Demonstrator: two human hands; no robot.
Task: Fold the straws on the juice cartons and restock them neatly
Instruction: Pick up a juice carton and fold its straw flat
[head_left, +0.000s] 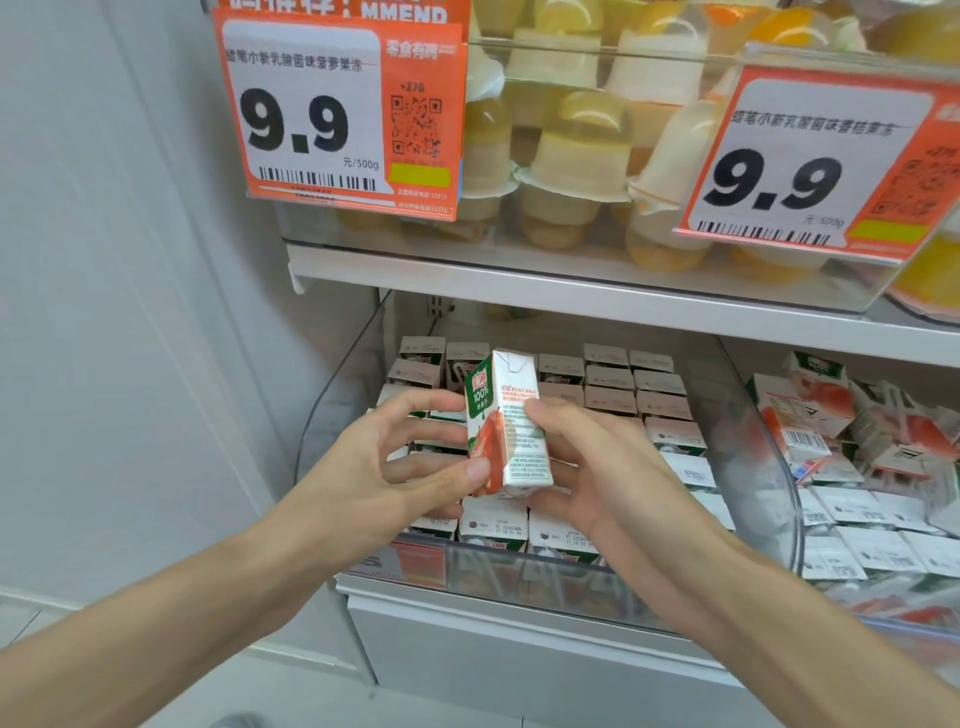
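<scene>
A small white and green juice carton (506, 421) with a red fruit picture stands upright in the air above a clear bin (332, 384) of the same cartons. My right hand (587, 462) grips it from the right side and behind, thumb on its printed face. My left hand (395, 457) touches its left edge, thumb at the lower corner and fingers curled round toward the back. The carton's straw is not visible from here. Rows of stocked cartons (613, 395) lie packed in the bin below.
To the right a second bin holds loosely heaped cartons (852, 447). The white shelf (571, 291) above carries jelly cups (576, 156) and two orange 9.9 price tags (337, 109). A white wall panel (130, 312) closes the left side.
</scene>
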